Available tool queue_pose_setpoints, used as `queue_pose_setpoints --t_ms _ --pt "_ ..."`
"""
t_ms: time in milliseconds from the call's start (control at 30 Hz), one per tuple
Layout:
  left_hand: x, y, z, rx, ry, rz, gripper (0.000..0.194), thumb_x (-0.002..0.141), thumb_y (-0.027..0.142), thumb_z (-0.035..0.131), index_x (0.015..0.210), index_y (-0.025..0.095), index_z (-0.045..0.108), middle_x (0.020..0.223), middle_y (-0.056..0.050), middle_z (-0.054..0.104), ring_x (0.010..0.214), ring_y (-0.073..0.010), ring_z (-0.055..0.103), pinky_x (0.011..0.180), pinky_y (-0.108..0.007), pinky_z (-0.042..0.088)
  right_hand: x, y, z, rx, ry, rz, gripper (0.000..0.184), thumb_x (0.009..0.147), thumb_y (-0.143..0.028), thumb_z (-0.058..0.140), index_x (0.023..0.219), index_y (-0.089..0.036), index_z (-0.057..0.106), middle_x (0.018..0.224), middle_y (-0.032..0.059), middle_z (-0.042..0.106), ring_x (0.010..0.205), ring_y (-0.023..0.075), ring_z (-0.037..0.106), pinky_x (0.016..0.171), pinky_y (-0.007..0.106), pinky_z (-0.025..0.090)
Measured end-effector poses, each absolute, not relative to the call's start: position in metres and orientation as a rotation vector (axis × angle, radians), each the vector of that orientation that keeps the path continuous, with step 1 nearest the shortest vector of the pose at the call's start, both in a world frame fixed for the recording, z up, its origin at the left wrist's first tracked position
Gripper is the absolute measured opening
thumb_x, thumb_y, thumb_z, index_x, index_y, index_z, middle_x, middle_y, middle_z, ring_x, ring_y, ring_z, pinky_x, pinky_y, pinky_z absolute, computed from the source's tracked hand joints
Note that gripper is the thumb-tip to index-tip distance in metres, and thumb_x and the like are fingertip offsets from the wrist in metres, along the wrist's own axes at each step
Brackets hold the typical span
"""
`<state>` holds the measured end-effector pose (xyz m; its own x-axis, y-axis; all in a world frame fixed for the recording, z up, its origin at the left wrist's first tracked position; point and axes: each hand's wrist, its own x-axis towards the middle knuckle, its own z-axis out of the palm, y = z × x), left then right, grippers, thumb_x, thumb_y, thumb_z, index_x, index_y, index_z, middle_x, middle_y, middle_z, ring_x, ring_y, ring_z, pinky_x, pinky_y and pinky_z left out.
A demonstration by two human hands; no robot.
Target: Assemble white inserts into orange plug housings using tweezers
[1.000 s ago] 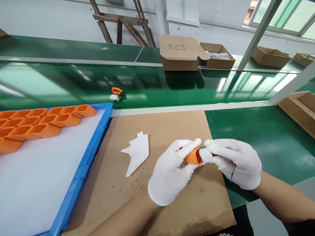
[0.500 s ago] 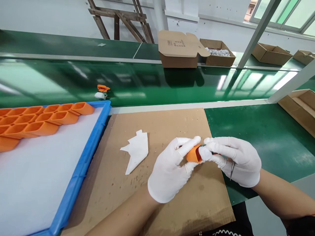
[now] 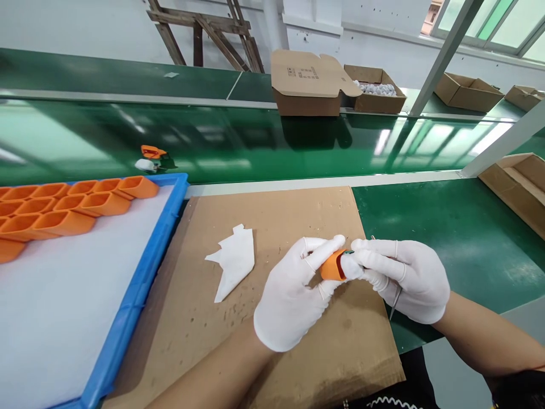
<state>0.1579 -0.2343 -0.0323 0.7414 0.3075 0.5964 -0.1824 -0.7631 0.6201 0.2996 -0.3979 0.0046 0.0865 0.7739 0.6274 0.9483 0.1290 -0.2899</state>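
Note:
My left hand (image 3: 298, 292), in a white glove, grips a small orange sleeve-like shell (image 3: 332, 266) between thumb and fingers. The shell's opening faces right. At that opening is a rounded white piece (image 3: 351, 267), pinched by the gloved fingers of my right hand (image 3: 406, 278); whether it sits partly inside the shell I cannot tell. A bit of green shows above the white piece. Also held in my right hand is a thin pointed metal tool (image 3: 395, 302), its tip sticking out below the palm; most of it is hidden.
Beneath my hands lies a cardboard sheet (image 3: 200, 341) with a torn white scrap (image 3: 236, 258). To the left, a blue tray (image 3: 128, 318) holds several orange shells (image 3: 70, 222). A green conveyor (image 3: 238, 142) carries an orange-and-white piece (image 3: 149, 160). Cardboard boxes (image 3: 306, 102) stand behind.
The orange-and-white piece on the conveyor has moved left. The metal tool in my right hand has tilted, its tip shifting left and down. My left hand and the orange shell stay nearly in place.

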Motion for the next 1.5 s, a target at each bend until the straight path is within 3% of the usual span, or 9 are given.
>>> queue_pose_setpoints --t_ms 167,367,500,633,767,933,1233,1367,1500 --pt "0.159 -0.234 -0.033 2.258 0.045 0.960 0.055 0.086 0.002 0.061 0.135 0.027 0.056 0.107 -0.002 0.065 0.095 -0.0137 0.066 0.081 -0.024 0.058 0.301 -0.397 0.012 -1.668 -1.783 -0.346 0.055 0.096 -0.011 0.064 0.147 -0.032 0.053 0.117 0.0043 0.076 0.082 0.0147 0.077 0.059 0.019 0.060" --pt "0.158 -0.233 -0.032 2.290 0.074 0.950 0.047 0.090 0.007 0.060 0.133 0.027 0.057 0.104 -0.003 0.066 0.091 -0.0146 0.067 0.076 -0.025 0.058 0.301 -0.396 -0.004 -1.568 -1.682 -0.272 0.064 0.101 -0.014 0.058 0.159 -0.031 0.036 0.123 0.0097 0.072 0.106 0.0187 0.074 0.083 0.028 0.066" --pt "0.158 -0.235 -0.029 2.276 0.093 0.951 0.041 0.092 0.018 0.069 0.131 0.026 0.058 0.103 -0.002 0.066 0.088 -0.0141 0.066 0.077 -0.025 0.058 0.301 -0.393 -0.009 -1.485 -1.583 -0.165 0.063 0.096 -0.008 0.063 0.152 -0.032 0.047 0.121 0.0074 0.072 0.106 0.0174 0.073 0.091 0.028 0.065" --pt "0.160 -0.237 -0.029 2.265 0.078 0.980 0.048 0.088 0.031 0.077 0.132 0.023 0.058 0.103 -0.003 0.066 0.088 -0.0143 0.066 0.081 -0.026 0.058 0.300 -0.390 -0.004 -1.482 -1.481 -0.080 0.060 0.091 -0.003 0.067 0.142 -0.034 0.059 0.115 0.0045 0.073 0.100 0.0165 0.074 0.085 0.027 0.065" --pt "0.161 -0.237 -0.032 2.269 0.076 0.996 0.048 0.088 0.030 0.077 0.131 0.022 0.059 0.102 -0.003 0.066 0.087 -0.0139 0.065 0.080 -0.025 0.057 0.300 -0.390 -0.001 -1.538 -1.500 -0.106 0.057 0.092 -0.004 0.067 0.140 -0.033 0.060 0.113 0.0039 0.073 0.095 0.0164 0.074 0.081 0.026 0.064" --pt "0.160 -0.237 -0.034 2.252 0.077 0.976 0.045 0.089 0.032 0.076 0.130 0.020 0.061 0.099 -0.002 0.066 0.086 -0.0135 0.064 0.078 -0.025 0.056 0.298 -0.397 0.007 -1.761 -1.705 -0.379 0.048 0.093 -0.007 0.063 0.136 -0.026 0.060 0.117 0.0062 0.074 0.093 0.0197 0.075 0.075 0.030 0.063" --pt "0.162 -0.240 -0.031 2.151 0.018 1.015 0.038 0.093 0.029 0.071 0.130 0.026 0.061 0.104 -0.001 0.068 0.091 -0.0123 0.065 0.083 -0.024 0.056 0.288 -0.405 0.029 -2.067 -1.842 -0.485 0.039 0.088 -0.006 0.055 0.114 -0.031 0.070 0.112 -0.0033 0.075 0.060 0.0114 0.061 0.048 0.029 0.035" --pt "0.159 -0.242 -0.034 2.034 0.009 1.035 0.043 0.093 0.019 0.068 0.134 0.030 0.061 0.113 -0.002 0.070 0.100 -0.0144 0.067 0.089 -0.027 0.057 0.279 -0.399 0.045 -2.178 -1.888 -0.578 0.038 0.084 -0.004 0.049 0.096 -0.031 0.072 0.099 -0.0079 0.076 0.047 0.0100 0.042 0.045 0.031 0.023" --pt "0.160 -0.247 -0.040 1.852 0.137 1.093 0.048 0.086 0.013 0.074 0.129 0.033 0.066 0.112 0.000 0.072 0.097 -0.0139 0.069 0.088 -0.026 0.059 0.274 -0.388 0.058 -2.176 -1.923 -0.683 0.039 0.080 -0.001 0.045 0.092 -0.027 0.071 0.086 -0.0051 0.073 0.047 0.0105 0.040 0.047 0.031 0.021"
